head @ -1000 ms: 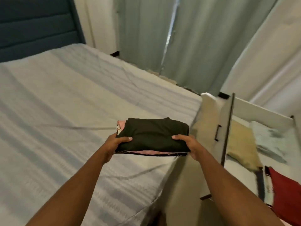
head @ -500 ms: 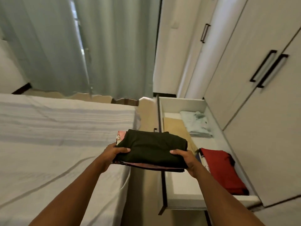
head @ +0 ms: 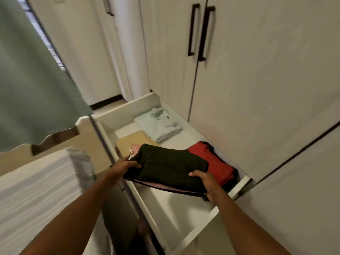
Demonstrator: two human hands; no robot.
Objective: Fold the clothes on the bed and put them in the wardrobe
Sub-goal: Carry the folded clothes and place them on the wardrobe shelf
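Both hands hold the folded stack (head: 171, 168) by its ends. The left hand (head: 128, 165) has its thumb laid on top of the dark garment at the left edge, and the right hand (head: 206, 183) is curled round the near right corner with its fingers tucked underneath. The stack, a dark piece over a pink garment (head: 136, 149), hangs in the air at mid-frame, resting on nothing.

A second ago this bundle was over the bed (head: 36, 190). The person has since turned, so the bed now sits at lower left and the stack is above the open drawer (head: 217, 212) — over the bare white floor at its near end.

Further in, a red garment (head: 211, 161) lies just behind the stack's right side, and a tan garment (head: 132, 140) shows partly behind its left. A pale green shirt (head: 158, 126) sits at the drawer's far end. Beyond these rise the closed wardrobe doors (head: 257, 89) with dark handles (head: 202, 32) at upper right, and a curtain (head: 27, 80) fills the upper left.

The carry looks all but finished; what remains is lowering the stack level into the free near space, so the pink layer doesn't slide out from underneath.
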